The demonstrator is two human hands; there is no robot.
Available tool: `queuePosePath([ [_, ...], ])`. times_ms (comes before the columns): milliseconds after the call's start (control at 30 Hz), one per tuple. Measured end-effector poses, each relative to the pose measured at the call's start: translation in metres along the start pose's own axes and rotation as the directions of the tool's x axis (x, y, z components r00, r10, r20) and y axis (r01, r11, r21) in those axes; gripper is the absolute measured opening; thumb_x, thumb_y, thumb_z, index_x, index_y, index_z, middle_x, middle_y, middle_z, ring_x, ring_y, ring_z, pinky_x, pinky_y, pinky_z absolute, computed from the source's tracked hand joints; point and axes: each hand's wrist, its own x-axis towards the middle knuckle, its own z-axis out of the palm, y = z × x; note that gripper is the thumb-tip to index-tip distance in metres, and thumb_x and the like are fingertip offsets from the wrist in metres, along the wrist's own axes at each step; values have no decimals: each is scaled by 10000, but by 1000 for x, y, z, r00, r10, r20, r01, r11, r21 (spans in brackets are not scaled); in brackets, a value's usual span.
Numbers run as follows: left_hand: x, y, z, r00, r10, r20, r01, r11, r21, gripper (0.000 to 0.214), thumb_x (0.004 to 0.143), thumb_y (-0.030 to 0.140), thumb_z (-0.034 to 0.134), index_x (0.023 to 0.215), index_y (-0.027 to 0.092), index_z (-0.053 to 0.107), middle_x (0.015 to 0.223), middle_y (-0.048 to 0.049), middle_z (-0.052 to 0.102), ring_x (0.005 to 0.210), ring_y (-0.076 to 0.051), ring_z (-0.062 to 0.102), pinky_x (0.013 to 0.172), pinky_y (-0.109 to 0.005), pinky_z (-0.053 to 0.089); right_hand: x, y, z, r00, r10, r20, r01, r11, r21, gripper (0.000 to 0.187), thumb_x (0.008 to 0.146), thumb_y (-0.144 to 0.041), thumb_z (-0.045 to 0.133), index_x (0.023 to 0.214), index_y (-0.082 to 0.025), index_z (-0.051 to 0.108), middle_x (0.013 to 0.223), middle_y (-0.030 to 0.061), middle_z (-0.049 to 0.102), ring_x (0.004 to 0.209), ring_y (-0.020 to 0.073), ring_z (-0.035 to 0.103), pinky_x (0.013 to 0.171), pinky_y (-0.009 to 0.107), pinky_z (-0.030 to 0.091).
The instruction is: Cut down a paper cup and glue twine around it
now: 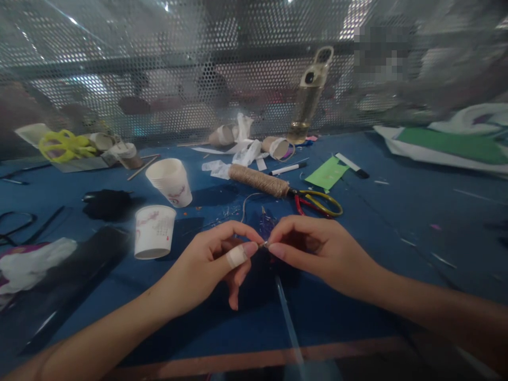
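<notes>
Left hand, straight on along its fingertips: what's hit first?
Likely the right hand: its fingertips face the left hand's closely, with a small piece between them. Exact depth unclear.

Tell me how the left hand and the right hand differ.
The left hand wears a pale band around its thumb; the right hand shows none. The left hand's lower fingers hang in view below its thumb, while the right hand's are mostly hidden. Both pinch a tiny piece, too small to identify, between thumb and index finger.
</notes>
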Motion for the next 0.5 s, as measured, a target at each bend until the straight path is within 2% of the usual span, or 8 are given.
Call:
queuePosePath([
  [233, -1, -2, 0, 999, 15, -29, -14, 1000, 27, 172, 1018, 383, 674, 1077, 221, 679, 587, 99, 570, 422, -49, 600, 453, -133, 574, 1, -2, 3, 1000, 13, -17, -13, 999, 50, 245, 870, -435, 784, 845, -208, 697, 731, -17, 636, 635, 112, 545, 567, 238, 459],
  [500, -3, 0, 1, 998, 41, -41, -37, 995, 89, 183, 1023, 401, 663, 1077, 227, 682, 597, 99, 570, 448, -46, 604, 468, -123, 571, 2, 0, 1, 999, 37, -3, -36, 997, 63, 195, 893, -395, 771, 869, -211, 711, 744, -19, 645, 649, 114, 552, 585, 241, 451],
])
